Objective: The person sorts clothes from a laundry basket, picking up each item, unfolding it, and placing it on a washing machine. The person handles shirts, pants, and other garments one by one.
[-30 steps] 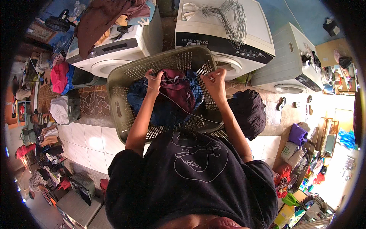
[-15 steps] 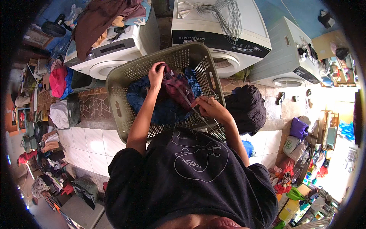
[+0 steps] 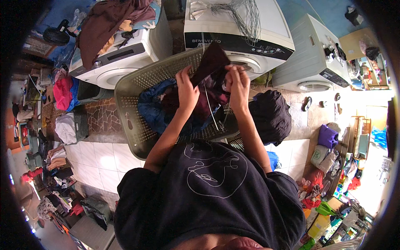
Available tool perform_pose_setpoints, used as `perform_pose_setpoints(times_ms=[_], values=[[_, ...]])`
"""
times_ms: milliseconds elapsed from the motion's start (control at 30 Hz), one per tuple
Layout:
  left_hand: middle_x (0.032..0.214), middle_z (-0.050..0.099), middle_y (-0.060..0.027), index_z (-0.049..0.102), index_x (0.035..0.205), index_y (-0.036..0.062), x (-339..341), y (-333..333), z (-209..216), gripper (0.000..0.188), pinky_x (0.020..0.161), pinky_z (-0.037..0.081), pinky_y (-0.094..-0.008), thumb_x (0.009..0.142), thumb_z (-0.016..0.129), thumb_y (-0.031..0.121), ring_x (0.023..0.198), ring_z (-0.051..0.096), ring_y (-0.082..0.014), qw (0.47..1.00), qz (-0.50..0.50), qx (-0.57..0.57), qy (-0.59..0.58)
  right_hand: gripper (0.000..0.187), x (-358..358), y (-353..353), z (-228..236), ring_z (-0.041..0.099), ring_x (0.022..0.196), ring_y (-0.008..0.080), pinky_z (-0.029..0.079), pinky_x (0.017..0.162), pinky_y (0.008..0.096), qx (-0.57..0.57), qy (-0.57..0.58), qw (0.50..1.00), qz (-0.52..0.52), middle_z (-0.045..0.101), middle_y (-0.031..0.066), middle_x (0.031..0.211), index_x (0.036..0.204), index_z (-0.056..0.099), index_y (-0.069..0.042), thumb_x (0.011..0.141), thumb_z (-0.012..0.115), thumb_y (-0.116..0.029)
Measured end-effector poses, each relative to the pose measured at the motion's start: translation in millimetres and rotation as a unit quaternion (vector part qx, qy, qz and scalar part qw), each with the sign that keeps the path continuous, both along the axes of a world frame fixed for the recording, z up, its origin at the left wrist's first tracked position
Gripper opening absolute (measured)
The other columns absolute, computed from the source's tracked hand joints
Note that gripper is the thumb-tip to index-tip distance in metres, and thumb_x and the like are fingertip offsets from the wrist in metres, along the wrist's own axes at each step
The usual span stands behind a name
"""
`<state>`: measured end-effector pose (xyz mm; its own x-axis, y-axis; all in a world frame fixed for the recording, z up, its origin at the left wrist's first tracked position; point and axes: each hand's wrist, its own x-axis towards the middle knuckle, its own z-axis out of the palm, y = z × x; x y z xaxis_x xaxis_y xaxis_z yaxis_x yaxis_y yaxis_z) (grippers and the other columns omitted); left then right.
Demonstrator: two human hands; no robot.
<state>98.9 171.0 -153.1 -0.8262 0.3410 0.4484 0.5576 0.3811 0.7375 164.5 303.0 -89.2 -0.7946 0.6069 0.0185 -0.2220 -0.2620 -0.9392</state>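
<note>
While a dark maroon garment (image 3: pixel 211 62) stands partly lifted at the far right corner of the olive-green perforated laundry basket (image 3: pixel 139 79), most of the work in view looks unfinished. Its upper part rises above the basket's far edge as a smooth, tapering panel, and darker, crumpled maroon cloth lies beneath it, inside the right half of the basket. The right hand (image 3: pixel 238 83) has its fingers bent into a narrow pinch at the panel's right edge. The left hand (image 3: pixel 187 85) is at the panel's lower left edge, fingers partly extended and thumb close to the cloth; whether it grips firmly, I cannot tell. A thin, pale wire (image 3: pixel 211 106) slants down from under the panel toward the basket's near edge; whether it runs inside the garment is hidden. Judging from this, the maroon piece is raised and partly spread but not yet settled. Blue clothes (image 3: pixel 152 104) lie heaped along the basket's left side, apparently yet to be handled. Beyond the far edge, a loose bundle of wires (image 3: pixel 243 21) lies on top of the middle front-loading washing machine (image 3: pixel 275 31), out of use. No finished piece can be made out with certainty.
</note>
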Motion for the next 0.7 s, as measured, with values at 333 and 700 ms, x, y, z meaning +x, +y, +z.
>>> perform_pose_setpoints(times_ms=[333, 700], values=[[0.106, 0.04, -0.0254, 0.022, 0.119, -0.0034, 58, -36, -40, 0.07, 0.088, 0.036, -0.0416, 0.062, 0.06, 0.009, 0.101, 0.044, -0.0382, 0.933, -0.113, -0.113, -0.323, 0.02, -66, 18, -30, 0.034, 0.04, 0.0055, 0.028, 0.035, 0.0206, 0.096, -0.024, 0.99, -0.098, 0.043, 0.0009, 0.059, 0.091, 0.045, -0.003, 0.093, 0.038, -0.021], [0.098, 0.046, -0.0148, 0.031, 0.111, 0.0007, 13, -37, 11, 0.051, 0.057, 0.048, -0.0295, 0.07, 0.061, 0.005, 0.075, 0.055, -0.0199, 0.816, -0.104, 0.152, -0.547, 0.019, -50, 26, -29, 0.035, 0.038, 0.0066, 0.026, 0.032, 0.0214, 0.171, -0.129, 0.973, 0.092, 0.044, 0.002, 0.056, 0.089, 0.049, -0.002, 0.092, 0.036, -0.017]])
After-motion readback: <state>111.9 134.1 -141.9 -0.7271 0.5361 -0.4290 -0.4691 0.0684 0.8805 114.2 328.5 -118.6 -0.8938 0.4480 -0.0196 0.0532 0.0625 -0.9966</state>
